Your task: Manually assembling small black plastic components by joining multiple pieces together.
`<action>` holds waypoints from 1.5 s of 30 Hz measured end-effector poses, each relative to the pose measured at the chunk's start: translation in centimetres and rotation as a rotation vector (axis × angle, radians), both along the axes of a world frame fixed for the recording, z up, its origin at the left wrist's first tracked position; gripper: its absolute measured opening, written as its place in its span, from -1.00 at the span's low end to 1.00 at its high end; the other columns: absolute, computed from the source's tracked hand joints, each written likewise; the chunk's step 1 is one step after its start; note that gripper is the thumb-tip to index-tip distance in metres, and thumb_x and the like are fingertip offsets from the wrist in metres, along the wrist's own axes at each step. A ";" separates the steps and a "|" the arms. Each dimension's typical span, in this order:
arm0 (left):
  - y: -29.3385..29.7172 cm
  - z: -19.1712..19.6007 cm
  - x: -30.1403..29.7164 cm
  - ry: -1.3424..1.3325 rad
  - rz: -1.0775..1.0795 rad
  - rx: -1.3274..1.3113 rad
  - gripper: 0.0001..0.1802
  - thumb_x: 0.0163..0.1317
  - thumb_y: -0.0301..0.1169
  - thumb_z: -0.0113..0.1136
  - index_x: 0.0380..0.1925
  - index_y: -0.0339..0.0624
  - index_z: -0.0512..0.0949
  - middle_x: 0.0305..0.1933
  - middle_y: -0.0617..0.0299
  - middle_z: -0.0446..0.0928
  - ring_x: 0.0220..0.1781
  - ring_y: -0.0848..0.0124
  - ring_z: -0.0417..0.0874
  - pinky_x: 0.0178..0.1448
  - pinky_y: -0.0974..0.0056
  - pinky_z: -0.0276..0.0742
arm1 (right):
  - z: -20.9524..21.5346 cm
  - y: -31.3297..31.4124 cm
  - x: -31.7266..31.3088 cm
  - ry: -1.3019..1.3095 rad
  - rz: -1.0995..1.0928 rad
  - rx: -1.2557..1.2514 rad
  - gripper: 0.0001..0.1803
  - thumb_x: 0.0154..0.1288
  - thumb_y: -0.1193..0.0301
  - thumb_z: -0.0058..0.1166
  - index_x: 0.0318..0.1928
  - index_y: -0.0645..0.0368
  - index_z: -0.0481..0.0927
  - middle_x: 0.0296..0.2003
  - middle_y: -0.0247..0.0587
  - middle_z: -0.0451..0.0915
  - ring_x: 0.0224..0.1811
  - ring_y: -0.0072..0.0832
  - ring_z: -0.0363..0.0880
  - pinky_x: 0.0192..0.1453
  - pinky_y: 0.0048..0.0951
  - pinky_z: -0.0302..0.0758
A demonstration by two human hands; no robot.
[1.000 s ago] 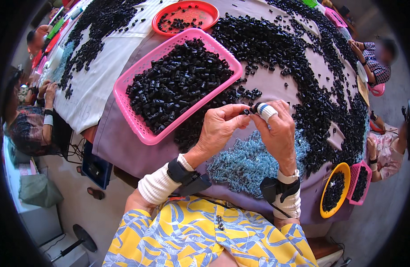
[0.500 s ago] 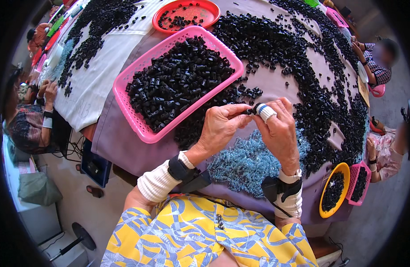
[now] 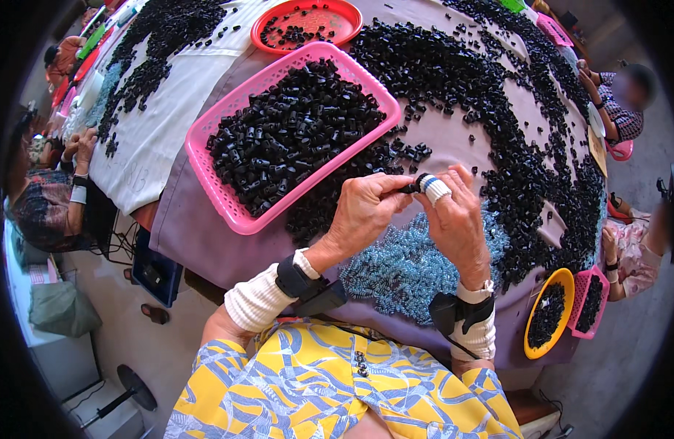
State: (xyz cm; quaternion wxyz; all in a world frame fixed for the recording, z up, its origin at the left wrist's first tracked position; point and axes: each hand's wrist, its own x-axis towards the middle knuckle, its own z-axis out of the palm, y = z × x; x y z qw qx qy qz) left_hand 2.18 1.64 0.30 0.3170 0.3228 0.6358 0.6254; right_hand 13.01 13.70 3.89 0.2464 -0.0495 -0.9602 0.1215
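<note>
My left hand [image 3: 362, 212] is closed, thumb and forefinger pinching a small black plastic part [image 3: 408, 188]. From the other side my right hand [image 3: 457, 223] meets it with curled fingers closed at the same part. A white finger sleeve with blue stripes [image 3: 434, 189] wraps one right finger. Just below the hands lies a heap of small bluish coil springs [image 3: 403, 274]. Left of them stands a pink plastic basket [image 3: 238, 223] full of black plastic pieces [image 3: 293, 132]. My fingers hide most of the held part, so its exact kind cannot be made out.
Loose black pieces [image 3: 439, 73] cover much of the cloth-covered table [image 3: 198, 241]. A red tray [image 3: 344, 18] is beyond the basket. At the right edge are a yellow tray [image 3: 569, 289] and a pink basket [image 3: 600, 300]. Other people sit around the table.
Both hands stay together at the same spot over the table. The right hand has shifted slightly, its fingers lower and a little more turned around the black part.
</note>
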 end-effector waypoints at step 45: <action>0.1 0.1 -0.5 -0.142 -0.090 0.050 -0.76 0.16 -0.61 0.14 -0.15 -0.32 0.63 -0.36 0.27 0.52 -0.38 0.58 0.56 -0.27 0.49 0.53 | -0.9 0.4 0.7 -0.084 0.027 -0.016 -0.81 0.06 0.62 0.05 -0.25 0.39 0.48 -0.34 0.04 0.47 -0.18 -0.05 0.46 0.04 -0.12 0.38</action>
